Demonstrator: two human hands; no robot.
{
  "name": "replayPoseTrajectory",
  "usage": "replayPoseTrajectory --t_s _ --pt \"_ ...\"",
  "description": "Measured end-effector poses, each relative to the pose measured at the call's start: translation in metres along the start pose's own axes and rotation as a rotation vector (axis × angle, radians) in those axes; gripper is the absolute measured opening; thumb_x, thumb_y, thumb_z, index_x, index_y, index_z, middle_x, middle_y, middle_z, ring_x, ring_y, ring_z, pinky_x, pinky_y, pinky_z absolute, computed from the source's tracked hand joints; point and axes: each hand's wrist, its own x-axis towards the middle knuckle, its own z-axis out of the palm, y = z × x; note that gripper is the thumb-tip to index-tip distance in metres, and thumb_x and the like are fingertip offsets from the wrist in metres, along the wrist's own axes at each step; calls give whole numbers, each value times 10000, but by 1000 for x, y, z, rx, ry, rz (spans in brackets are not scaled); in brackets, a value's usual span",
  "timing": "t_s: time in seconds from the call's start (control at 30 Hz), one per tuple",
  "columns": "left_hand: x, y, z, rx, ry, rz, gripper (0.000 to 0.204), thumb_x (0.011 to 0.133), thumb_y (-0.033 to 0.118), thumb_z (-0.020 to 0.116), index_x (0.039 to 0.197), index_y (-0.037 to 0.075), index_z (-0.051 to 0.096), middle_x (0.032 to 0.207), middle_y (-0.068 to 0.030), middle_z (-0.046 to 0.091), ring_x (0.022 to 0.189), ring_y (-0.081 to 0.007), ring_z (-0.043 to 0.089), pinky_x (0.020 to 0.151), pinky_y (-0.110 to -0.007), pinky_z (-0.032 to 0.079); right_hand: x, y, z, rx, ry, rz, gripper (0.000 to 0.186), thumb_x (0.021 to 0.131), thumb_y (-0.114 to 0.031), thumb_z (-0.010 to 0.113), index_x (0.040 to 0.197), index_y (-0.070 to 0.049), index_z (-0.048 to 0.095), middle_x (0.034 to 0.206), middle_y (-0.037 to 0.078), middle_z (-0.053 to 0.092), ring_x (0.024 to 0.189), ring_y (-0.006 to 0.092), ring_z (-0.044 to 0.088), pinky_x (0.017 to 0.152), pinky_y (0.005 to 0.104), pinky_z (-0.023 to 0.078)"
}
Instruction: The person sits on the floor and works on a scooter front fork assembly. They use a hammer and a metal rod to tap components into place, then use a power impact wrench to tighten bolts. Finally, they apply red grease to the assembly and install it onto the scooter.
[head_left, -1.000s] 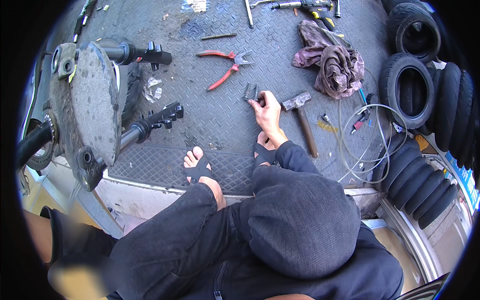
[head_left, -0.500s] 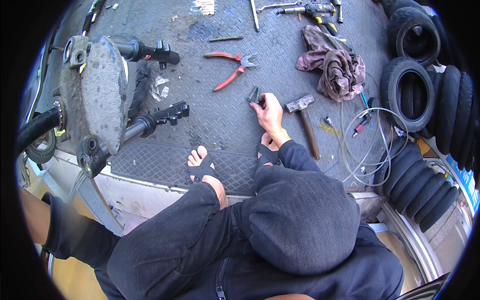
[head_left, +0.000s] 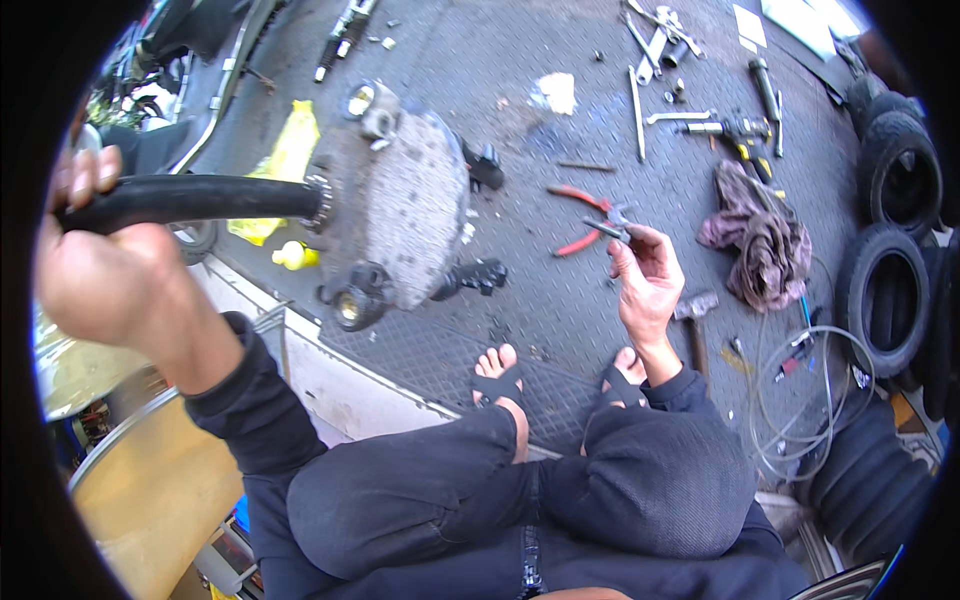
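Note:
My left hand [head_left: 130,280] is closed round the black steering tube [head_left: 210,201] of a fork assembly. A dusty grey mudguard-like part [head_left: 410,210] stands between the fork's clamps, and its black legs [head_left: 472,278] point away to the right. Between the thumb and fingers of my right hand [head_left: 648,285] is a small dark metal piece [head_left: 606,229], whose exact kind I cannot make out. Just beyond it on the floor lie open pliers with red handles [head_left: 577,244], partly covered by the piece. A hammer [head_left: 698,308] lies to the right of that hand.
A crumpled rag [head_left: 765,245], a cordless drill [head_left: 745,135] and several wrenches [head_left: 655,50] lie on the ridged metal floor. Coiled clear hose [head_left: 765,400] and stacked tyres [head_left: 885,285] line the right. A yellow bag [head_left: 290,160] and yellow bottle [head_left: 296,255] sit by the fork.
My view has swung left, bringing my left hand on the tube into sight. The fork has tilted, its legs now foreshortened. My right hand has moved up to the pliers with the metal piece.

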Motion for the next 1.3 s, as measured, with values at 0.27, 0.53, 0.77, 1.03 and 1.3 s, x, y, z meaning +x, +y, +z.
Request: replayPoseTrajectory --t_s 0.27,0.53,0.77,1.03,1.3 --pt "-21 4 43 166 222 12 342 944 -1 646 1263 -83 554 833 -81 559 705 -140 508 659 -325 470 92 -103 159 -124 -372 -174 268 868 -77 878 1068 16 726 873 34 716 768 72 629 687 262 542" --pt "-26 -2 36 97 158 40 327 980 21 645 1287 -61 566 850 -71 563 735 -124 509 707 -320 472 101 -108 190 -79 -394 -41 228 895 -68 866 1051 42 741 902 59 766 798 86 682 728 263 573" --pt "-22 3 44 93 184 77 318 984 30 643 1278 -67 566 854 -80 585 717 -124 538 672 -288 475 102 -124 187 -139 -407 95 215 929 -99 858 1032 12 705 797 12 684 625 58 586 554 219 447" --pt "-28 22 55 215 288 -1 335 963 47 634 1279 -38 559 815 -24 600 664 -71 536 614 -219 425 91 -137 200 -174 -380 317 200 925 -83 850 944 57 708 770 66 726 539 80 589 490 234 456" --pt "-26 5 45 60 312 54 311 954 25 670 1244 9 556 867 25 574 677 -34 497 608 -191 398 104 -146 219 -509 -490 389 468 1063 -427 697 908 14 688 672 34 655 458 68 524 410 236 358"
